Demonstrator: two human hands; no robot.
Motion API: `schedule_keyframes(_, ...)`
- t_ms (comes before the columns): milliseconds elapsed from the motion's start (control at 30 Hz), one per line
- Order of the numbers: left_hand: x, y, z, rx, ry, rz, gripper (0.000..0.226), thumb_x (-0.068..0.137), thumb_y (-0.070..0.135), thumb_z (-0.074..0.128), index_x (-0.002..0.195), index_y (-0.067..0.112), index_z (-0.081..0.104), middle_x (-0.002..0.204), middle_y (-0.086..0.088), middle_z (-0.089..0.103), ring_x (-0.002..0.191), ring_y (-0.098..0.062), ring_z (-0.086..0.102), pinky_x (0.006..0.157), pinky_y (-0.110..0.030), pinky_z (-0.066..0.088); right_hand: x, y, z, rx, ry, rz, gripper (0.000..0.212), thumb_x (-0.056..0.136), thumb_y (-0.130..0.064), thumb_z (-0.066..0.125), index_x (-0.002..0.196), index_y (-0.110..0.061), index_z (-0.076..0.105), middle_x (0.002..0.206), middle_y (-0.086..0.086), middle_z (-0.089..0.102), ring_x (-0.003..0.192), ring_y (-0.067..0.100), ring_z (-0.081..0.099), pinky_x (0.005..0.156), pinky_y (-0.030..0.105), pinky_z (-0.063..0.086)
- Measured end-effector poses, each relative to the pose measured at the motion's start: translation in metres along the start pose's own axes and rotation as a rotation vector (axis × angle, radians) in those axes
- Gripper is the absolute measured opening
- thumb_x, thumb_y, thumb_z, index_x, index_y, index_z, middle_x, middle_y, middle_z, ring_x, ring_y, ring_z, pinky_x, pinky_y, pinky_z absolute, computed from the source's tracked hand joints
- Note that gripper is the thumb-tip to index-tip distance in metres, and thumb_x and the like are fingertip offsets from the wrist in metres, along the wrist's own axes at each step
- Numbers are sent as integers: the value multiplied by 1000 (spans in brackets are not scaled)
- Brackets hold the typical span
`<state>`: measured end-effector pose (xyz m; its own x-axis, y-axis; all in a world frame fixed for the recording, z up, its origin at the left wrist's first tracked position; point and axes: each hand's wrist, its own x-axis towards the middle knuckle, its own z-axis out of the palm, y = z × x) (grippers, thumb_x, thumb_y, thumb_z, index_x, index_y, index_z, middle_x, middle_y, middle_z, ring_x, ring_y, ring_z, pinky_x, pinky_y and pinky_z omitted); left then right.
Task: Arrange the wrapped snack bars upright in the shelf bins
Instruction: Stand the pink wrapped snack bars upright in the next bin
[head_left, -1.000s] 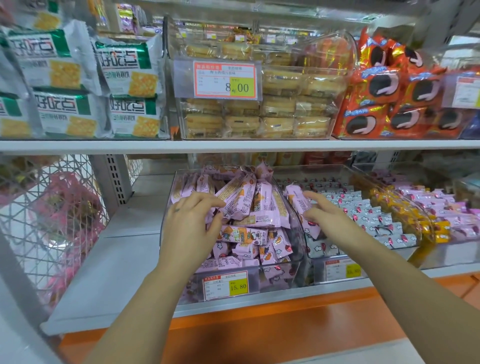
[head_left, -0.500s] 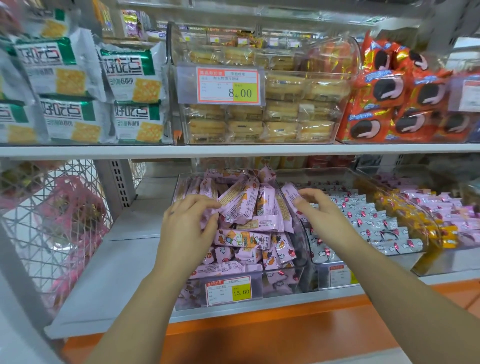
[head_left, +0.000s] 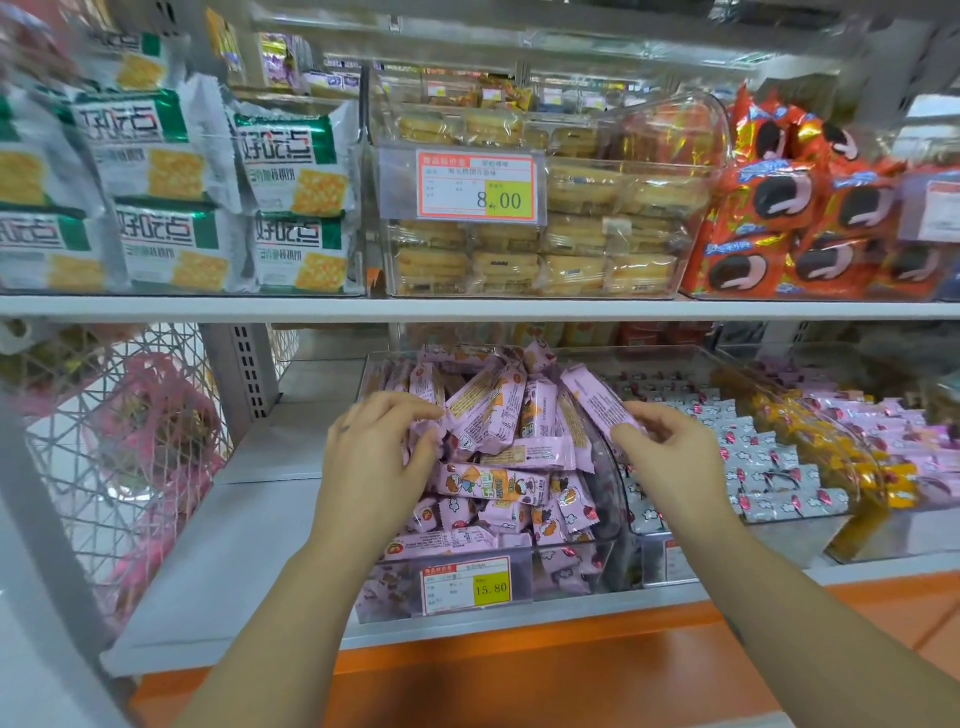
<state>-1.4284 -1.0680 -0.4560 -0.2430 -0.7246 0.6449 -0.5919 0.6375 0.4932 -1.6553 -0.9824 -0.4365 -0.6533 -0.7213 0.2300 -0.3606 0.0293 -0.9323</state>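
Where lilac-wrapped bars (head_left: 506, 415) fill the bin (head_left: 566, 592), some lean, others lie flat.
Left hand (head_left: 379, 457) pinches leaning bars; right hand (head_left: 670, 457) pinches one tilted bar (head_left: 592, 397).

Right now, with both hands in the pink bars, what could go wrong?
The pink bar pinched by the right hand leans over the wall of the clear bin and could drop among the white-wrapped bars. The upright bars held by the left hand rest on loose flat bars; tugging may topple them.
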Motion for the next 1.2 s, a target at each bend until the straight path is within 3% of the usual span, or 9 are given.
schedule_keyframes(133, -1, -1, -1, 4, 11, 3, 16, 86, 15, 63, 99, 22, 69, 104, 9, 60, 102, -20, 55, 95, -46, 41, -23, -3, -11, 61, 47, -54, 24, 85, -14, 62, 97, -34, 59, 101, -8, 66, 98, 15, 61, 81, 33, 52)
schedule_keyframes(233, -1, 1, -1, -8, 13, 21, 16, 87, 17, 60, 98, 22, 69, 104, 8, 61, 100, -20, 56, 96, -49, 41, -48, -15, -19, 59, 10, -183, 28, 85, -7, 63, 101, -30, 61, 101, -9, 63, 90, -6, 60, 64, 8, 48)
schedule_keyframes(300, -2, 5, -2, -32, 24, 73, 21, 86, 26, 52, 99, 21, 68, 103, 9, 62, 99, -15, 56, 96, -51, 41, -61, -24, -16, 89, -79, -222, 30, 84, 2, 62, 102, -23, 62, 99, -9, 61, 76, -18, 58, 54, 2, 43)
schedule_keyframes(467, -5, 14, -6, -121, 72, 206, 31, 87, 29, 46, 111, 21, 64, 105, 18, 59, 103, -1, 52, 102, -45, 37, -63, -40, 21, 108, -230, -277, 34, 84, -4, 63, 97, -35, 62, 105, -12, 61, 78, -2, 62, 58, 8, 47)
schedule_keyframes(600, 1, 0, -4, -19, -7, 100, 49, 83, 40, 40, 129, 28, 54, 126, 10, 57, 119, -12, 49, 105, -52, 32, -30, -50, 64, -26, -210, -346, 30, 82, -15, 64, 109, -27, 65, 107, -13, 58, 94, -3, 55, 83, 20, 48)
schedule_keyframes(700, 5, -15, -3, 110, -93, 2, 58, 80, 50, 35, 131, 30, 53, 137, 4, 49, 126, -24, 44, 106, -56, 30, 2, -51, 95, -215, -158, -425, 36, 83, -20, 63, 118, -16, 63, 113, -1, 60, 110, 16, 52, 94, 26, 41)
schedule_keyframes(800, 9, -21, -1, 229, -225, -81, 44, 91, 44, 44, 135, 38, 46, 149, 5, 34, 137, -22, 29, 114, -52, 15, 21, -42, 115, -607, -225, -530, 43, 88, -36, 59, 127, -19, 58, 116, 7, 64, 111, 28, 52, 93, 33, 42)
schedule_keyframes(900, 15, -27, 4, 304, -273, -112, 42, 97, 42, 40, 139, 45, 36, 152, 10, 26, 140, -17, 23, 115, -50, 8, 21, -39, 118, -783, -228, -611, 46, 87, -47, 55, 129, -27, 54, 116, 3, 63, 109, 27, 54, 95, 38, 37)
schedule_keyframes(1200, 26, -25, 10, 444, -251, -154, 43, 97, 45, 37, 140, 44, 34, 147, 10, 36, 132, -19, 38, 114, -49, 14, 28, -41, 110, -866, -370, -723, 38, 94, -34, 46, 132, -32, 48, 132, -6, 54, 121, 22, 46, 100, 37, 28)
